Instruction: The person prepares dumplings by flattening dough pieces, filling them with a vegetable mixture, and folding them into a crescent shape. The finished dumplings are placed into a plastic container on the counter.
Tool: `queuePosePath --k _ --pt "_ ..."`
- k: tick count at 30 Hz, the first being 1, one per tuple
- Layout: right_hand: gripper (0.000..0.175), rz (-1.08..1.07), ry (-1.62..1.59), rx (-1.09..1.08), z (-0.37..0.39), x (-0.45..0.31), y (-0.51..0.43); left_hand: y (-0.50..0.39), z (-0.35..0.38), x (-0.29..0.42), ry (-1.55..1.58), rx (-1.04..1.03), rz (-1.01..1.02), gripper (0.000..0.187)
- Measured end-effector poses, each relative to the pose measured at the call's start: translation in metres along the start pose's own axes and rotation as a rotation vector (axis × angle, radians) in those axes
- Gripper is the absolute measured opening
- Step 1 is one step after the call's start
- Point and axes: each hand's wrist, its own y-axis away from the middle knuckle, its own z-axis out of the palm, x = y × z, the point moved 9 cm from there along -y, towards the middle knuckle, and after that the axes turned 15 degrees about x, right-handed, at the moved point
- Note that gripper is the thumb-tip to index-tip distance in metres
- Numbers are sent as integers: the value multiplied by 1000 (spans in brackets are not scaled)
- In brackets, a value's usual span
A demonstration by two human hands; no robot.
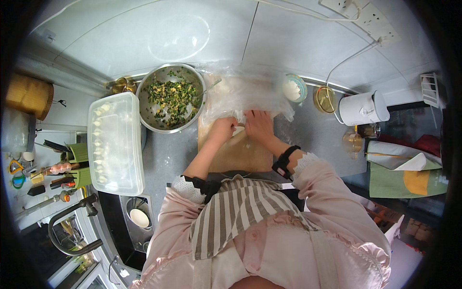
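A wooden board (238,159) lies on the counter in front of me, dusted with flour. Clear plastic film (249,94) is crumpled over its far half, with pale shapes under it. My left hand (225,128) is at the film's near edge, its fingers pinched at a small piece of white dough (238,130). Close beside it, my right hand (260,124) reaches palm down to the same edge. Its fingertips are partly hidden by the film, so its grip is unclear. Left of the board, a steel bowl (173,97) holds chopped greens and egg, with a utensil leaning on its rim.
A lidded plastic box (115,144) of dumplings stands at the left, beside the sink (139,198) and black faucet (75,224). Behind the board's right corner is a patterned bowl (294,88) with white powder. Further right are a glass jar (325,99) and a white canister (362,108).
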Motion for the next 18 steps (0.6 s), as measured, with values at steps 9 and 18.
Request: queuePosePath --k 9,18 --pt "23 234 84 -435 61 16 -13 -7 0 21 -147 128 154 11" --pt "26 -52 -44 -66 3 -3 11 0 2 -13 113 -18 -105 10"
